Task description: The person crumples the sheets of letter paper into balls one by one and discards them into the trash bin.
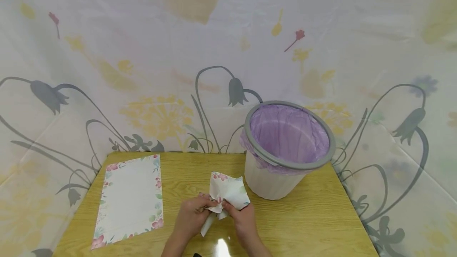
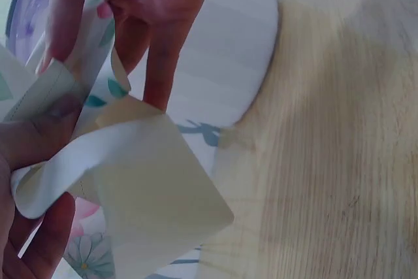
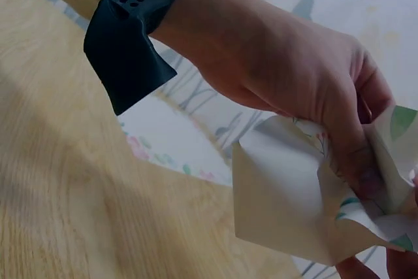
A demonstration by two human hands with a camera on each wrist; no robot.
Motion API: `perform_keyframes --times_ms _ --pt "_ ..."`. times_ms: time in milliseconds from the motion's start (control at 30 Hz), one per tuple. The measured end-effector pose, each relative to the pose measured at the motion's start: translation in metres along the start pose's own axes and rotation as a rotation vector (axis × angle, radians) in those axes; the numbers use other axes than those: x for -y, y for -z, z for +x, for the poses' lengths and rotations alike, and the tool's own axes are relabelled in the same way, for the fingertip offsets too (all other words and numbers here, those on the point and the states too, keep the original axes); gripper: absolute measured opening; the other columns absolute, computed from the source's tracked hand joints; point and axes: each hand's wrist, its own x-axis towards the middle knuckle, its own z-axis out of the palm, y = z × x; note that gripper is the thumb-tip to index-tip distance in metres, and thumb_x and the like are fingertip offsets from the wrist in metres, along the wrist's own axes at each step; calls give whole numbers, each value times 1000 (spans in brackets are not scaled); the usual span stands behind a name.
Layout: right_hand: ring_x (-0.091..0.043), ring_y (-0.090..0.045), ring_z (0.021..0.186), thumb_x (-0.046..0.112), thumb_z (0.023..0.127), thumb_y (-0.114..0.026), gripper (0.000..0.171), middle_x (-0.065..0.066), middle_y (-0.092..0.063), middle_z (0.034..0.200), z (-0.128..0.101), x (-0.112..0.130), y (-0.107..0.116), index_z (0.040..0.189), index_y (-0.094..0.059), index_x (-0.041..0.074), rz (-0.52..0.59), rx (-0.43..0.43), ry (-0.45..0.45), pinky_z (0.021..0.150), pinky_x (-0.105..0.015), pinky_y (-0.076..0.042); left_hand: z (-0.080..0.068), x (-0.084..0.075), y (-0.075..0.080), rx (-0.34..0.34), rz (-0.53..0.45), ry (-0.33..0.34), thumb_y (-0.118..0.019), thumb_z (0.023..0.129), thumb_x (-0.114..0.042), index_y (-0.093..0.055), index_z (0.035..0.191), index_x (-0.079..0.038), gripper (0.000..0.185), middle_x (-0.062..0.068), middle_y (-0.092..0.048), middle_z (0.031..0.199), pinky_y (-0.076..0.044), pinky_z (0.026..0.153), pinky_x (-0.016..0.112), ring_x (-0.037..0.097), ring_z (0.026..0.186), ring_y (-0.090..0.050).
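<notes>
Two bare hands work at the near edge of a wooden table (image 1: 307, 225), the left hand (image 1: 191, 217) and right hand (image 1: 242, 219) both pinching a crumpled floral-bordered sheet of paper (image 1: 228, 193) between curled fingers and thumbs, just above the tabletop. A flat sheet of the same floral stationery (image 1: 130, 199) lies near the table's left edge, well apart from the hands. A white wastebasket (image 1: 271, 181) with a grey rim and a lilac liner stands at the far right corner, just beside the crumpled paper. A pale cloth printed with grey bellflowers and yellow blooms (image 1: 143, 70) covers the wall behind and drapes around the table. Only the left wrist view shows the paper's plain cream underside folded over; only the right wrist view shows a dark strap (image 3: 127, 37) on the left wrist.
</notes>
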Motion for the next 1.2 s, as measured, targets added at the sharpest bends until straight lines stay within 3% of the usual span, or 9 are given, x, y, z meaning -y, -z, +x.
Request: perform_keyframes --times_ms 233,400,500,600,767,833,967,1067,1200 --pt "-20 -66 96 -3 80 -79 47 -12 -67 105 -1 0 -3 118 -54 -15 58 -56 -46 81 -34 -58 1 0 -2 -14 101 -19 -76 61 19 -74 73 -16 36 -9 -73 81 -53 82 17 7 77 -70" --pt "-16 -66 90 -7 78 -78 43 -10 -68 99 1 1 -5 114 -57 -17 51 -95 7 75 -32 -58 4 2 -2 -80 167 -44 -76 61 11 -74 73 -15 28 -6 -66 87 -49 75 17 13 81 -60" --pt "-17 -67 90 -10 77 -77 42 -9 -69 98 2 2 -5 114 -58 -18 68 -80 31 75 -33 -59 6 2 -1 -149 245 -26 -78 60 6 -75 86 -12 32 2 -61 98 -44 74 24 19 88 -54" --pt "-18 -67 92 -10 76 -77 43 -9 -70 100 2 3 -4 115 -59 -18 84 -55 37 78 -34 -59 8 0 0 -180 311 9 -78 58 2 -70 108 -7 51 10 -59 115 -44 78 31 27 101 -53" --pt "-18 -67 93 -10 75 -78 43 -7 -70 98 3 1 3 113 -60 -16 57 -4 10 80 -33 -58 12 -2 6 -86 314 49 -74 54 6 -58 132 -5 81 15 -48 146 -47 89 38 34 122 -51" --pt "-17 -67 93 -9 75 -78 41 -6 -70 98 3 1 7 113 -61 -15 34 37 -3 81 -33 -58 14 -2 9 -21 287 58 -73 53 11 -55 137 -5 87 14 -46 149 -47 92 40 29 115 -57" --pt "-18 -66 96 -8 78 -76 41 -6 -70 102 5 1 13 116 -60 -14 16 138 -10 83 -34 -57 15 -2 12 58 237 67 -78 53 15 -56 139 -5 92 1 -69 106 -50 91 40 15 87 -63" --pt "-18 -66 98 -7 80 -75 42 -5 -70 104 6 1 14 118 -59 -15 18 169 -7 84 -33 -56 15 -2 11 52 218 47 -81 51 16 -58 136 -4 90 -5 -66 78 -54 86 41 9 76 -63" --pt "-16 -66 96 -6 80 -76 44 -5 -70 103 4 1 14 119 -58 -16 12 139 -29 83 -32 -57 14 -1 9 -1 206 4 -76 48 20 -63 130 -3 86 5 -72 94 -58 72 35 8 68 -65"
